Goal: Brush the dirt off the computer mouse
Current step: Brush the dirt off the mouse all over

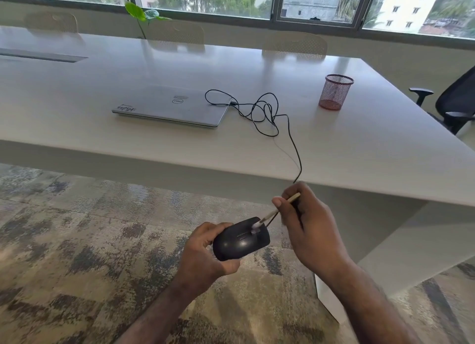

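Black glossy wired computer mouse (pixel 241 239) held off the counter (pixel 359 148), above the carpet, at 6 o'clock of frame. Left hand (pixel 205 256) grip curled round its rear. Right hand (pixel 308 223) pinches a thin wooden-handled brush (pixel 276 210), bristles on the scroll wheel area. Black cable (pixel 267 112) runs up to 12 o'clock, to a closed silver laptop (pixel 169 104). Red mesh cup (pixel 335 91) at 1 o'clock.

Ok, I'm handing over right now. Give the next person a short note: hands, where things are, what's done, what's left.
Left hand grips the black mouse off the table, over the carpet.
Right hand pinches the small brush, bristles on the mouse beside the scroll wheel.
Cable runs up to the closed laptop on the table.
Done: brushing under way.
Left: the rest of the mouse; remaining dirt can't be judged.
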